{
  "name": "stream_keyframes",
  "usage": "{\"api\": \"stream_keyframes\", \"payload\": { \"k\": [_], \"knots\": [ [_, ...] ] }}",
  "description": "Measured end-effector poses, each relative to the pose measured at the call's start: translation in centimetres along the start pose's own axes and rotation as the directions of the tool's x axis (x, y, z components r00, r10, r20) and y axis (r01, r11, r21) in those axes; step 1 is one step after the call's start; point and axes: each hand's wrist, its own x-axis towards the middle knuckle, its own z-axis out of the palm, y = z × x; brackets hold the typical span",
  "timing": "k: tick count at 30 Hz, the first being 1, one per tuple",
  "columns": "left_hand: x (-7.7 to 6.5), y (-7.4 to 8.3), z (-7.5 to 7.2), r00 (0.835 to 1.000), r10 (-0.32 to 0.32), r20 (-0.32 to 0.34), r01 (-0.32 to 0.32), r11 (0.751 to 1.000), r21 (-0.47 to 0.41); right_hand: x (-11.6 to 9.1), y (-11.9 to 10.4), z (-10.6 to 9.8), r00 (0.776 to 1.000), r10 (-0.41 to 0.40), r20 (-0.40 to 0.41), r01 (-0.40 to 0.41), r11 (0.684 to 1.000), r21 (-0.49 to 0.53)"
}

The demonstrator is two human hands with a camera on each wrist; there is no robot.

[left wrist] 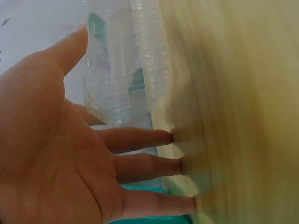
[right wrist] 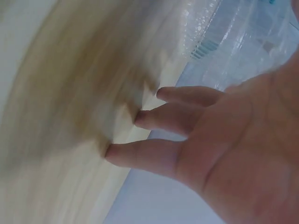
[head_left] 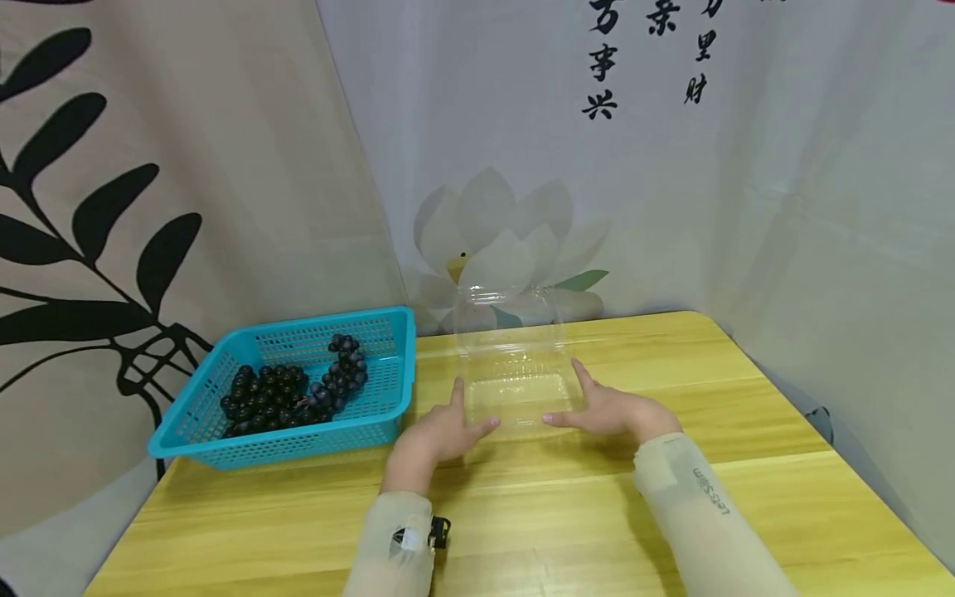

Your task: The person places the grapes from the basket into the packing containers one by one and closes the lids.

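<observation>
A clear plastic clamshell box (head_left: 518, 388) sits on the table with its see-through lid (head_left: 511, 319) standing up at the back. At the box's near left corner is my left hand (head_left: 438, 433), thumb extended toward the front. In the left wrist view its fingers are spread and straight, and several fingertips (left wrist: 180, 164) meet the tabletop. My right hand (head_left: 608, 410) lies at the opposite near corner, thumb also out. The right wrist view has its straight fingers (right wrist: 168, 114) reaching down to the wood beside the box. Whether either hand touches the plastic is hard to tell.
On the left stands a blue perforated basket (head_left: 406, 365) holding bunches of dark grapes (head_left: 269, 398). The wooden table (head_left: 537, 522) ends at a printed curtain (head_left: 656, 207) behind it, and its right edge slopes away beside the right arm.
</observation>
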Motion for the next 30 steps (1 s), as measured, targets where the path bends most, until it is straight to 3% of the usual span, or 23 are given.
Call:
{"api": "stream_keyframes", "payload": {
  "k": [12, 30],
  "knots": [
    [0.2, -0.3, -0.3, 1.0, -0.024, 0.014, 0.024, 0.999, -0.033, 0.9, -0.2, 0.2, 1.0, 0.01, -0.012, -0.01, 1.0, -0.023],
    [0.1, -0.5, -0.3, 0.999, -0.003, 0.035, 0.003, 1.0, 0.016, 1.1, 0.2, 0.5, 1.0, -0.016, 0.002, 0.016, 0.999, -0.029]
  ]
}}
